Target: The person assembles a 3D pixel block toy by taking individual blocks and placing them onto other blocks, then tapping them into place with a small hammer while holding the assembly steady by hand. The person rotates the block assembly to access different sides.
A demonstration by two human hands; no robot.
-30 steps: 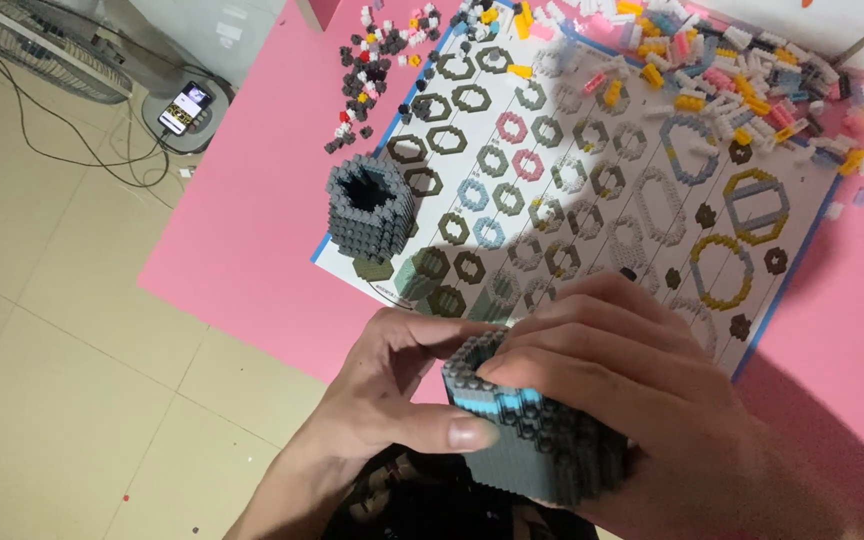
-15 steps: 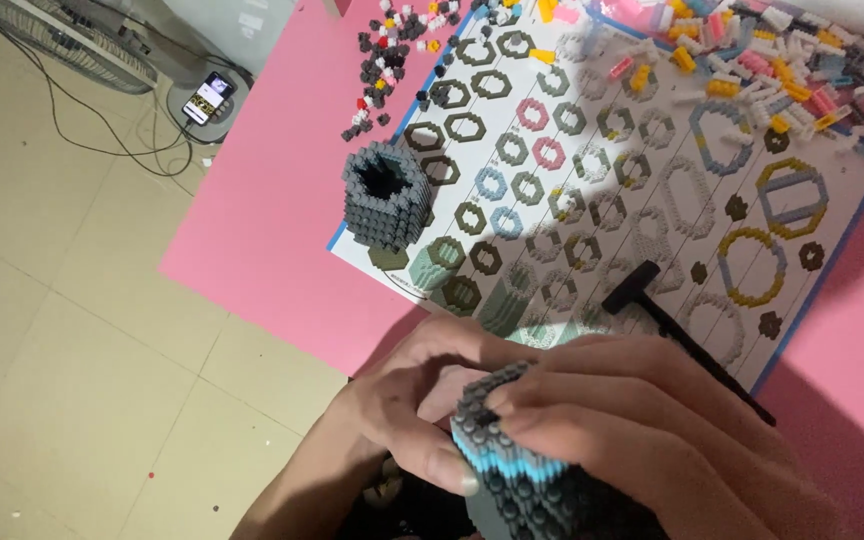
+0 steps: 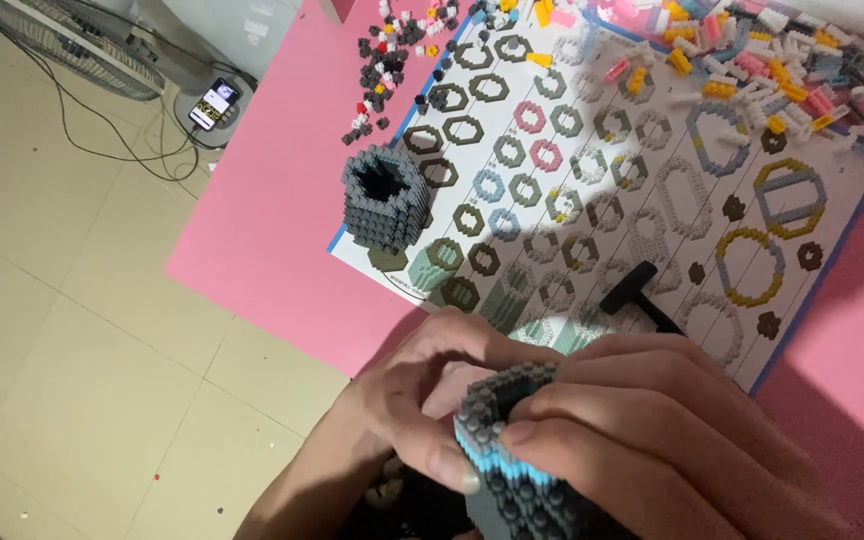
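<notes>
Fingers of both hands are clamped on a hollow grey brick cylinder with a blue band [image 3: 512,450] at bottom centre: left hand [image 3: 422,400] curls round its near side, thumb pressed on the wall below the rim; right hand [image 3: 672,440] wraps over the top and far side, fingertips on the rim. Cylinder interior: hidden by the hands, contents cannot be told. Far left, on the tiled floor: fan [image 3: 62,45], cable, phone [image 3: 214,104] with lit screen. Pink mat [image 3: 262,230] carries an instruction sheet [image 3: 602,190] printed with ring diagrams. On the sheet's left corner stands a second grey brick tube [image 3: 384,196], upright, open top, dark inside, apparently empty. Black T-shaped tool [image 3: 640,296] lies on the sheet just above the right hand. Loose small bricks [image 3: 752,60] scattered along the top edge, dark ones left, coloured ones right.
</notes>
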